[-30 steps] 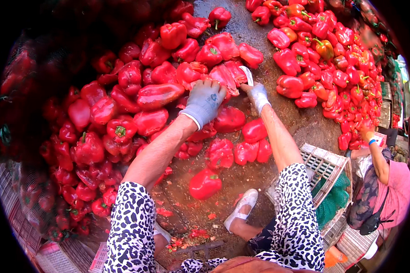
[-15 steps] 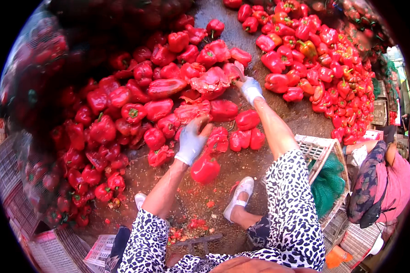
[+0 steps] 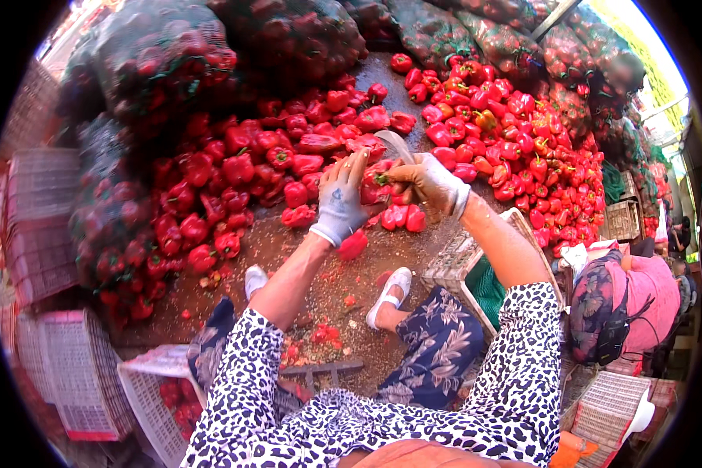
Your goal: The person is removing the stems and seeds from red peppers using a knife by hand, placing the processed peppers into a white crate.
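My left hand, in a pale glove with bare fingertips, is raised with its fingers stretched away from me. Red pepper flesh shows just past it; I cannot tell whether the hand touches it. My right hand, in a similar glove, is closed around a knife whose curved pale blade points up and left. A green pepper stem shows at the right fingertips. Beyond both hands lies a heap of red bell peppers, some of them torn open.
Another pile of red peppers lies at the right. Net sacks of peppers line the back and left. A crate with green netting stands by my right arm, other crates at the left. A person in pink bends at the right.
My view has tilted up, showing more sacks. My right hand has come back from the heap with the knife, close to my left hand. The left hand's fingers have straightened.
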`<state>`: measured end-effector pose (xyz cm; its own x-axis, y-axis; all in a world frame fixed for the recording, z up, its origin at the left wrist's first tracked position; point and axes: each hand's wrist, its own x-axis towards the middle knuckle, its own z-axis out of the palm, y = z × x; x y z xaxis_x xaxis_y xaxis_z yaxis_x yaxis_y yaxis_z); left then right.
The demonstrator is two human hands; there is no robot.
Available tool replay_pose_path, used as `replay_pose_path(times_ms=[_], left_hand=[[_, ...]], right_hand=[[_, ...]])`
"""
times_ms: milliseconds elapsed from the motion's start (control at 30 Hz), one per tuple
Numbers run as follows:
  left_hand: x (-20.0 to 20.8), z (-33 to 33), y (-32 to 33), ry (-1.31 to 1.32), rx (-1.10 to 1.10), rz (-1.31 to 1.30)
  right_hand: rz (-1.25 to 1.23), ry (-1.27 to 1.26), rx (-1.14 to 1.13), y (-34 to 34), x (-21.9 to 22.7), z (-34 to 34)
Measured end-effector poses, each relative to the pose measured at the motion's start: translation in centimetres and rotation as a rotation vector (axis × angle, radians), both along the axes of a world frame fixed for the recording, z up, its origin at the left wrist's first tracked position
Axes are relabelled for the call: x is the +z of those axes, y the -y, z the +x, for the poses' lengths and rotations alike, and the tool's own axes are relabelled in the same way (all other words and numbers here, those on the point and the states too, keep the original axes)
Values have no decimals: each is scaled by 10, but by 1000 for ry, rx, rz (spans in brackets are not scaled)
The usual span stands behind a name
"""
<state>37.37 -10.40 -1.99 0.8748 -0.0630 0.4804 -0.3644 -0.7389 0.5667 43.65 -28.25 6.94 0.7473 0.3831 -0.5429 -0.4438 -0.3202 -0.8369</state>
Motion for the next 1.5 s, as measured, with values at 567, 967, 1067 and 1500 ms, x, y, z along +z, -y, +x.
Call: replay_pose_path(times_ms=[567,967,1067,1500], left_hand=[[96,-80,-113,-285,-16,-49],[74,-424,-512,-84,615,191],[64,-525,-450,-864,1165,479],[-71,-624,-459,-1229,710,538]], right_hand=[[296,51,-179,20,99,-143],[320,318,-466,184,109,-224],[157,344,-648,246,108,-260],[-1018,-168,56,325,34,-482]])
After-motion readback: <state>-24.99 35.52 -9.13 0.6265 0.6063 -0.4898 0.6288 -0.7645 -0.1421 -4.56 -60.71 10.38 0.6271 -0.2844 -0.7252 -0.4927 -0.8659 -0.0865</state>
